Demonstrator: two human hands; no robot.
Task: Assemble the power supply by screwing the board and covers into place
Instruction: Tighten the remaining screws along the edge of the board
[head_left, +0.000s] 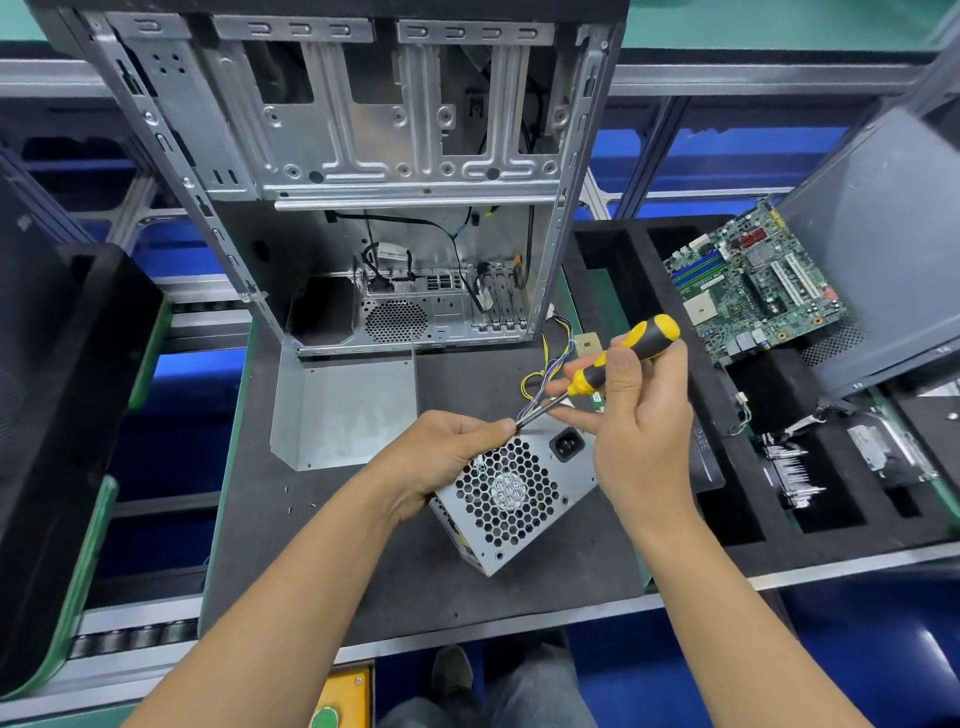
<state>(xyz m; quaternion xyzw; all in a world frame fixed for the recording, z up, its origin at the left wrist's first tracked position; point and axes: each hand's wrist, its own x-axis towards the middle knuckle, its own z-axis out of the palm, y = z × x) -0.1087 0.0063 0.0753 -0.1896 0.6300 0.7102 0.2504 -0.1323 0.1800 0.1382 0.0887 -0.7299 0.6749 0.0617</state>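
A silver power supply box (511, 499) lies tilted on the dark mat, its honeycomb fan grille and black mains socket (567, 444) facing up. My left hand (441, 457) lies curled over the box's upper left corner, and its thumb and fingers pinch at the tip of the screwdriver shaft. In my right hand (636, 421) I grip a yellow and black screwdriver (621, 356), slanted down to the left toward that corner. A bundle of coloured wires (550, 369) runs out behind the box. Whether a screw sits at the tip is hidden.
An open metal computer case (363, 182) stands behind the box, with a loose metal panel (343, 410) flat before it. A green motherboard (753, 280) leans in black foam trays at the right. Small metal parts (795, 473) lie in a tray slot.
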